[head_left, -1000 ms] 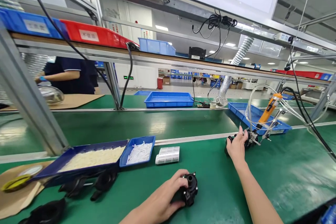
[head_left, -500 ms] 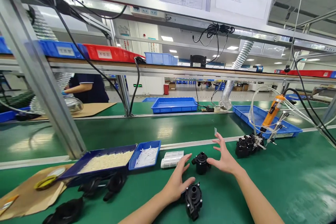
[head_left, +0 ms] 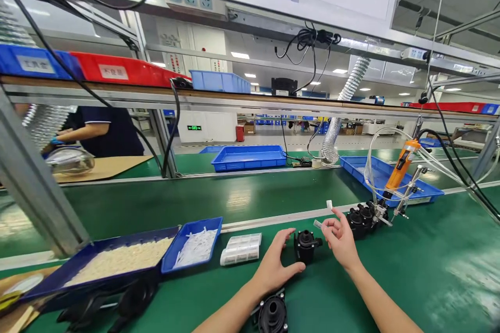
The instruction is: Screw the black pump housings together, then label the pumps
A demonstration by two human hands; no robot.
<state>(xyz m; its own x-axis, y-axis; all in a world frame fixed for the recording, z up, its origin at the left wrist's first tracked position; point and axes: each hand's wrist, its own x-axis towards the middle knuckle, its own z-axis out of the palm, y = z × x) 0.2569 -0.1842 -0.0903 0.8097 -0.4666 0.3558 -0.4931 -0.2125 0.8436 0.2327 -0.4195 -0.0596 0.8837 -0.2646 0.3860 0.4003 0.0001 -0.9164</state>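
A small black pump stands upright on the green work surface, its side outlet pointing right. My left hand is beside it with fingers and thumb spread apart; whether the thumb tip touches the pump I cannot tell. Just right of the pump, my right hand has its thumb and fingers pinched on a small label. Another small white label clings to the raised index fingertip. Below my left wrist sits a second black pump, cut off by the lower edge.
A roll of labels lies left of my hands, near a blue tray of white strips and a dark tray of cream-coloured pieces. An orange electric screwdriver hangs over several black pumps. A co-worker is behind.
The pump between my hands has turned, its outlet now pointing right instead of left. My right fingers have closed from spread to a pinch, and a second label shows. The view has shifted right.
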